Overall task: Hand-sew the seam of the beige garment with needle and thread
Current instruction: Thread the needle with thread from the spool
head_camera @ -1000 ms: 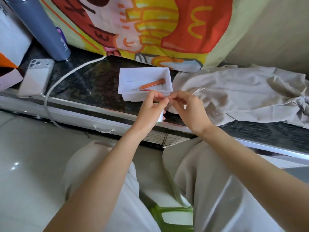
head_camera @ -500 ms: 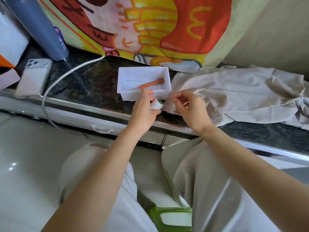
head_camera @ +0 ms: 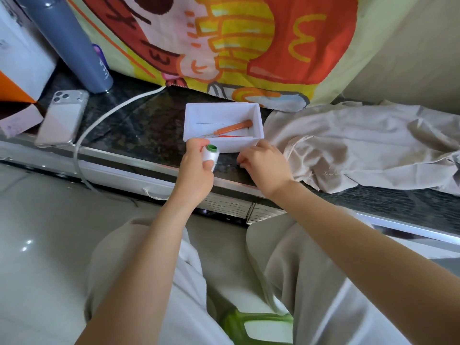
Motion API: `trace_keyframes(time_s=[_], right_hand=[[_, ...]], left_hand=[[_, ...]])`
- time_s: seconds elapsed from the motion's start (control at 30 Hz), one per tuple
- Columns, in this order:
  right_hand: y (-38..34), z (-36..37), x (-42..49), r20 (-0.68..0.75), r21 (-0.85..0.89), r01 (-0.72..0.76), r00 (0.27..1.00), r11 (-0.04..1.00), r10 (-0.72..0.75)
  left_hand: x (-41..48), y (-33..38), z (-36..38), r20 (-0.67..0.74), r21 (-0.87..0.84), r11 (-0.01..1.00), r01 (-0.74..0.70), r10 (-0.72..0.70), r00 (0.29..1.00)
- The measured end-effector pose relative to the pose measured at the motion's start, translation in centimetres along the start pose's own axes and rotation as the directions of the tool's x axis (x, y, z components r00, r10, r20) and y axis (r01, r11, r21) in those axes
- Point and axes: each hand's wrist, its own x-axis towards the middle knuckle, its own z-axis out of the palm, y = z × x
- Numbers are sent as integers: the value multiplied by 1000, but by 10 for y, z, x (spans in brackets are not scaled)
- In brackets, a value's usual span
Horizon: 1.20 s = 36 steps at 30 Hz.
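Observation:
The beige garment (head_camera: pixel 361 143) lies crumpled on the dark stone ledge (head_camera: pixel 149 125) at the right. My left hand (head_camera: pixel 196 168) grips a white thread spool (head_camera: pixel 210 155) with a green core, just in front of the white box (head_camera: pixel 257 120). My right hand (head_camera: pixel 263 165) pinches a thin needle (head_camera: pixel 234 165) that points left over the ledge, beside the garment's near edge. A second needle (head_camera: pixel 210 124) and an orange-handled tool (head_camera: pixel 231 128) lie inside the box. I cannot make out the thread between my hands.
A phone (head_camera: pixel 62 118) lies at the ledge's left with a white cable (head_camera: pixel 99 120) curving past it. A grey-blue bottle (head_camera: pixel 72 43) and a cardboard box (head_camera: pixel 20 70) stand behind. A printed cloth (head_camera: pixel 224 46) hangs at the back. My knees and a green stool (head_camera: pixel 256 324) are below.
My hands have parted. The left one turned the spool so its green end faces up, and the right one moved down to the ledge with the needle.

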Motion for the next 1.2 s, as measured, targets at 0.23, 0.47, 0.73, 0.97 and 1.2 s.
trace_keyframes(time_s=[0.23, 0.47, 0.73, 0.97, 1.2], right_hand=[[3, 5, 4, -35, -61, 162, 986, 985, -165], [-9, 3, 11, -90, -11, 198, 976, 980, -198], [-12, -4, 1, -34, 253, -17, 999, 967, 26], [-34, -43, -24, 187, 862, -278, 952, 424, 243], [-37, -38, -24, 104, 817, -275, 935, 507, 340]], left_hand=[[0, 2, 0, 110, -176, 975, 133, -114, 987], [-4, 9, -1, 117, -335, 920, 205, -175, 978], [-9, 12, -4, 137, -490, 825, 281, -246, 960], [-12, 18, -3, 169, -494, 827, 267, -210, 963], [-15, 22, 2, 187, -470, 842, 267, -201, 962]])
